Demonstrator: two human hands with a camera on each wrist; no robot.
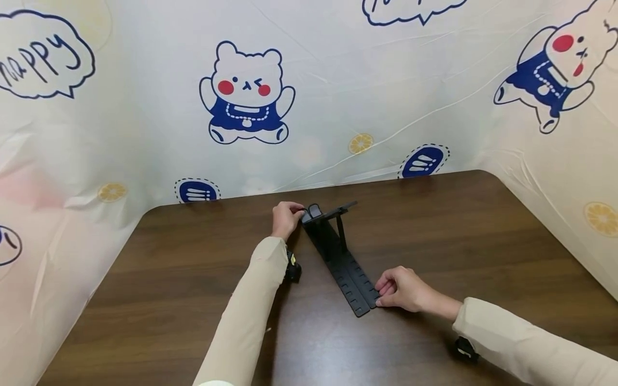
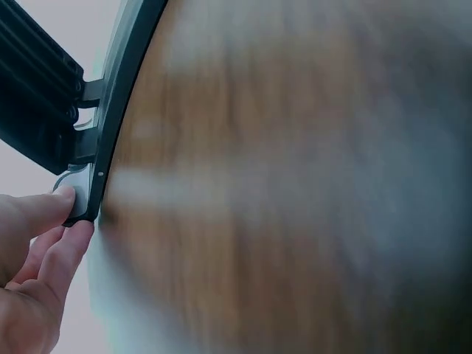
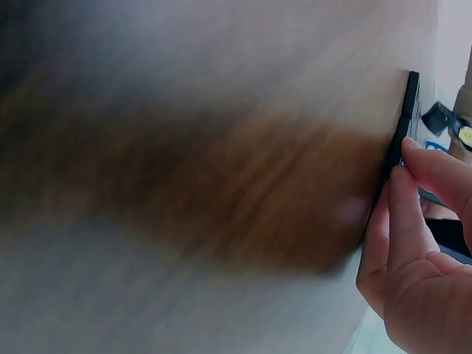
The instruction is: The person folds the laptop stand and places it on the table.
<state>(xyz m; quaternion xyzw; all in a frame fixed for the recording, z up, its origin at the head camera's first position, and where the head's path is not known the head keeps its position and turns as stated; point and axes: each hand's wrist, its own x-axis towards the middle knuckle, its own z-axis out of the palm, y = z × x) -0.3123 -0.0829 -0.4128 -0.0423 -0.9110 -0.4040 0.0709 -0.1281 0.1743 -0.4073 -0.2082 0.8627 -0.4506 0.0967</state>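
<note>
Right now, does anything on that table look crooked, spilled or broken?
I see nothing spilled or broken. The black stand lies slantwise on the table, a bit askew, but fingers of the left hand and right hand pinch its opposite ends, so that may be deliberate.

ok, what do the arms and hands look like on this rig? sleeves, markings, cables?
Left hand and right hand are bare, no gloves. Left sleeve and right sleeve are long, plain cream. Small black device under each wrist: left device has a yellow patch, right device a pale mark. Can't make out any cables.
</note>
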